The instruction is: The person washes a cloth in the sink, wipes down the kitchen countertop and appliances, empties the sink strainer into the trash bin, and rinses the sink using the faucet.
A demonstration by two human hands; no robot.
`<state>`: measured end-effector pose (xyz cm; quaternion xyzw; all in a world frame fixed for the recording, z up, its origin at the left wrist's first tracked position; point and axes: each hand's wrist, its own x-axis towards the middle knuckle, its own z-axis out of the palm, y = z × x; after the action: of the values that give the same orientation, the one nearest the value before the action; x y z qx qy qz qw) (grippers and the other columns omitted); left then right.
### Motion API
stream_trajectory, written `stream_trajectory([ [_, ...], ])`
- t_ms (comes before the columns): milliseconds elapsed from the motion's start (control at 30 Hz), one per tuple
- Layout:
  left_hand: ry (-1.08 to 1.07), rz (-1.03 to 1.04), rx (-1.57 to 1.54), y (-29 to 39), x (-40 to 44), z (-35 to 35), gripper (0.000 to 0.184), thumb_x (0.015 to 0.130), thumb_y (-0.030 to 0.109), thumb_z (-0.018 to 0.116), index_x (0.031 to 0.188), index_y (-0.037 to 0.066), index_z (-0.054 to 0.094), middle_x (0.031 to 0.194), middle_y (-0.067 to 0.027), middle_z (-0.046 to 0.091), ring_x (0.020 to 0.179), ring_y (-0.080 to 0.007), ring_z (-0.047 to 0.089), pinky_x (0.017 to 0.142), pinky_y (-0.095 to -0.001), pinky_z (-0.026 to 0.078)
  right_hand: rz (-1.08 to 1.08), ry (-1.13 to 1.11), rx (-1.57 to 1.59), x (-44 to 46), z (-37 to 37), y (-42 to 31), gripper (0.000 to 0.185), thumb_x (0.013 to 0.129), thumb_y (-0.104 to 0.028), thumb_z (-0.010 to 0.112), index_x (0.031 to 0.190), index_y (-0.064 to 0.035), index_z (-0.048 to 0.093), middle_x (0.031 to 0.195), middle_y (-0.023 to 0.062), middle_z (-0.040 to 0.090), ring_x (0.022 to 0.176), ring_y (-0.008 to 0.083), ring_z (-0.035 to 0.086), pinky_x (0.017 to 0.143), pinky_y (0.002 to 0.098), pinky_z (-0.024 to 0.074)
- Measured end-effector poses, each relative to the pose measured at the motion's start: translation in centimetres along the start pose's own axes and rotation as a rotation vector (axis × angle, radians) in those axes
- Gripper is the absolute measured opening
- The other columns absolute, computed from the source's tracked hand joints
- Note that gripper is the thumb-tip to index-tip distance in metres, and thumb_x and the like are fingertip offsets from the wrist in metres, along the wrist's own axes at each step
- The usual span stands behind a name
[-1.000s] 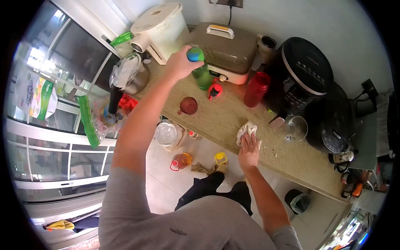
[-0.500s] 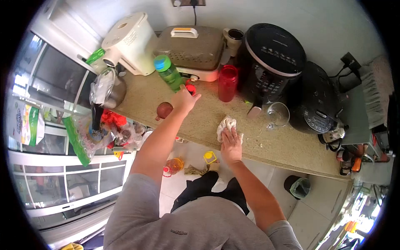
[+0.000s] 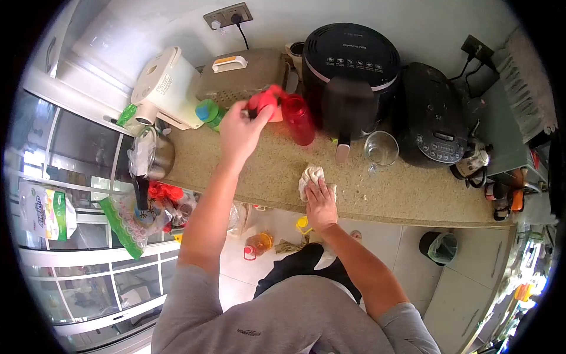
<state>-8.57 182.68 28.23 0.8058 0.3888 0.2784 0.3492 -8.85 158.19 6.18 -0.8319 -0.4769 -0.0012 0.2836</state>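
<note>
My left hand (image 3: 240, 133) is raised above the counter, its fingers closed on a red bottle lid (image 3: 263, 103) that is blurred by motion. Just right of it stands a translucent red bottle (image 3: 299, 123), leaning slightly in view. A green bottle with a blue cap (image 3: 209, 112) is partly hidden behind the left hand. Near the counter's front edge, my right hand (image 3: 321, 203) presses a crumpled white cloth (image 3: 310, 175) against the surface, its fingers lying over it.
Along the wall stand a white appliance (image 3: 162, 88), a lidded electric cooker (image 3: 242, 74), a black air fryer (image 3: 351, 59) and a black rice cooker (image 3: 436, 118). A clear glass (image 3: 381, 148) sits near crumbs. Below are an oil bottle (image 3: 258, 243) and a bin (image 3: 439, 246).
My left hand has lifted the red lid from beside the green bottle, up toward the red bottle. The right hand stays on the cloth. The whole view has shifted slightly.
</note>
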Motion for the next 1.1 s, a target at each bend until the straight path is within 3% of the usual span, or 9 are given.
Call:
stream_trajectory([
  [267, -0.165, 0.306, 0.340, 5.2, 0.9, 3.8, 0.047, 0.074, 0.047, 0.076, 0.094, 0.005, 0.069, 0.086, -0.0184, 0.071, 0.084, -0.0369, 0.069, 0.075, -0.0431, 0.053, 0.020, 0.001, 0.014, -0.2, 0.2, 0.0, 0.045, 0.081, -0.009, 0.057, 0.126, -0.0063, 0.058, 0.142, 0.0075, 0.049, 0.140, 0.0351, 0.036, 0.111, 0.0522, 0.0319],
  [300, -0.169, 0.278, 0.351, 4.5, 1.1, 4.2, 0.048, 0.073, 0.048, 0.077, 0.095, 0.006, 0.069, 0.087, -0.0186, 0.071, 0.085, -0.0372, 0.069, 0.075, -0.0439, 0.053, 0.060, -0.138, -0.042, -0.1, 0.7, -0.1, 0.050, 0.085, -0.013, 0.054, 0.135, -0.0090, 0.053, 0.152, 0.0078, 0.038, 0.145, 0.0361, 0.027, 0.115, 0.0531, 0.0268],
  [333, -0.225, 0.219, 0.330, 4.6, 1.1, 4.1, 0.063, 0.072, 0.051, 0.080, 0.106, 0.000, 0.067, 0.094, -0.0223, 0.071, 0.089, -0.0353, 0.070, 0.078, -0.0392, 0.053, 0.075, -0.151, -0.051, 0.3, 0.6, -0.5, 0.051, 0.085, -0.013, 0.054, 0.136, -0.0095, 0.052, 0.153, 0.0083, 0.036, 0.145, 0.0370, 0.025, 0.115, 0.0526, 0.0258],
  [433, -0.022, 0.391, 0.318, 1.7, 0.3, 4.9, 0.064, 0.074, 0.050, 0.080, 0.111, 0.000, 0.065, 0.079, -0.0142, 0.069, 0.072, -0.0247, 0.068, 0.067, -0.0356, 0.051, 0.095, -0.149, -0.056, 3.5, 0.8, -1.7, 0.052, 0.087, -0.015, 0.052, 0.138, -0.0099, 0.050, 0.154, 0.0104, 0.035, 0.146, 0.0401, 0.023, 0.117, 0.0512, 0.0232],
  [500, -0.005, 0.207, 0.224, 1.5, -2.2, 4.2, 0.061, 0.079, 0.046, 0.079, 0.114, -0.001, 0.063, 0.065, -0.0017, 0.054, 0.058, -0.0107, 0.049, 0.054, -0.0289, 0.040, 0.063, -0.141, -0.050, 4.8, 1.4, -1.1, 0.051, 0.088, -0.016, 0.052, 0.138, -0.0089, 0.051, 0.153, 0.0109, 0.037, 0.146, 0.0399, 0.024, 0.117, 0.0512, 0.0228],
  [633, -0.071, 0.189, 0.178, -3.2, -8.9, 2.5, 0.055, 0.082, 0.041, 0.078, 0.115, 0.000, 0.062, 0.059, -0.0005, 0.041, 0.052, -0.0115, 0.037, 0.049, -0.0301, 0.033, 0.016, -0.115, -0.144, 2.8, 0.3, 1.8, 0.049, 0.086, -0.015, 0.054, 0.134, -0.0063, 0.054, 0.148, 0.0103, 0.043, 0.144, 0.0355, 0.030, 0.117, 0.0490, 0.0245],
  [867, -0.169, -0.172, 0.069, -10.1, -20.4, -1.7, 0.045, 0.085, 0.029, 0.077, 0.116, 0.000, 0.062, 0.059, 0.0025, 0.044, 0.051, -0.0046, 0.039, 0.047, -0.0248, 0.029, -0.086, -0.019, -0.104, 0.4, -8.2, 6.6, 0.045, 0.080, -0.013, 0.062, 0.123, -0.0015, 0.060, 0.134, 0.0109, 0.058, 0.129, 0.0327, 0.050, 0.111, 0.0454, 0.0351],
  [933, -0.147, -0.248, 0.032, -11.0, -22.0, -2.2, 0.044, 0.086, 0.029, 0.076, 0.115, -0.001, 0.061, 0.059, 0.0034, 0.044, 0.052, -0.0039, 0.039, 0.047, -0.0243, 0.029, 0.019, 0.143, 0.032, -2.8, -11.0, 7.1, 0.036, 0.081, 0.001, 0.058, 0.116, 0.0016, 0.063, 0.126, 0.0148, 0.062, 0.126, 0.0363, 0.053, 0.105, 0.0445, 0.0426],
  [1100, -0.152, -0.333, 0.006, -13.1, -22.9, -2.3, 0.043, 0.089, 0.028, 0.074, 0.115, -0.003, 0.061, 0.061, 0.0057, 0.044, 0.054, -0.0032, 0.039, 0.049, -0.0225, 0.029, 0.397, 0.386, 0.099, -8.4, -11.4, 10.4, 0.039, 0.089, 0.009, 0.047, 0.123, -0.0016, 0.062, 0.131, 0.0165, 0.060, 0.133, 0.0384, 0.046, 0.111, 0.0435, 0.0371],
])
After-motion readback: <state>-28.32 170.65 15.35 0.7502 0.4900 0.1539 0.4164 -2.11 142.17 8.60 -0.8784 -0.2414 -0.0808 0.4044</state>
